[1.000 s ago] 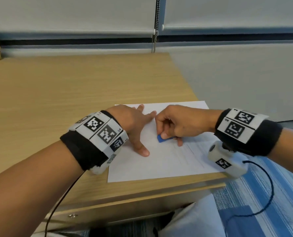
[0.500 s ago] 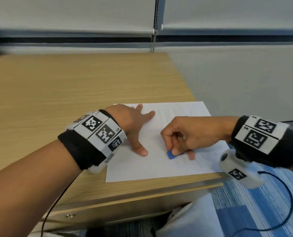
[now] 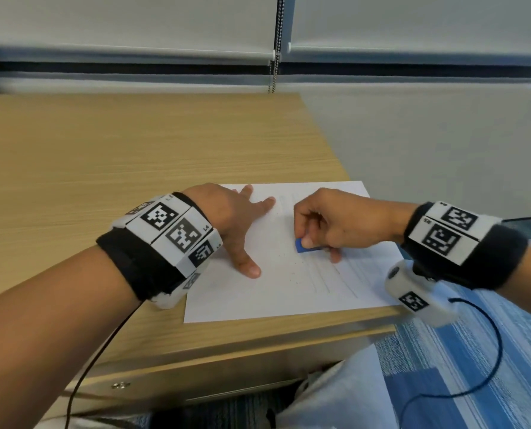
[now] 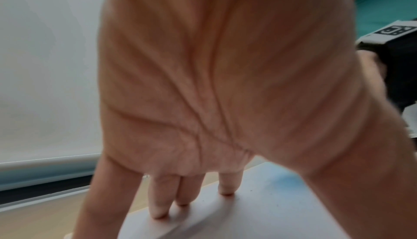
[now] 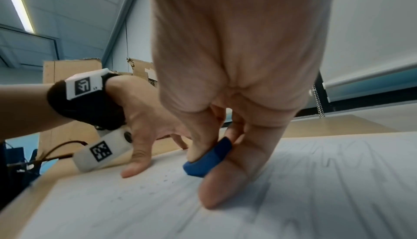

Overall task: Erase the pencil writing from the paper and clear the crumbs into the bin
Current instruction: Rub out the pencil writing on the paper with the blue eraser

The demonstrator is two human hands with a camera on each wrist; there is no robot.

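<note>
A white sheet of paper (image 3: 289,292) with faint pencil lines lies at the desk's near right corner. My right hand (image 3: 335,224) pinches a small blue eraser (image 3: 302,245) and holds its tip against the paper near the middle. In the right wrist view the blue eraser (image 5: 207,160) sits between thumb and fingers, touching the paper (image 5: 293,198). My left hand (image 3: 233,221) rests on the sheet's left part with straight, spread fingers. In the left wrist view its fingertips (image 4: 158,212) press the paper (image 4: 259,212). Tiny dark crumbs (image 3: 292,270) dot the paper below the eraser.
The wooden desk (image 3: 134,165) stretches left and back from the paper. Its front edge (image 3: 258,345) runs just below the sheet, with blue carpet (image 3: 490,351) to the right. Cardboard boxes (image 5: 72,71) stand behind in the right wrist view. No bin is in view.
My right hand has slid the eraser back and forth across the paper: toward the near right half a second ago, now up and left again. The left hand stays pressed on the sheet.
</note>
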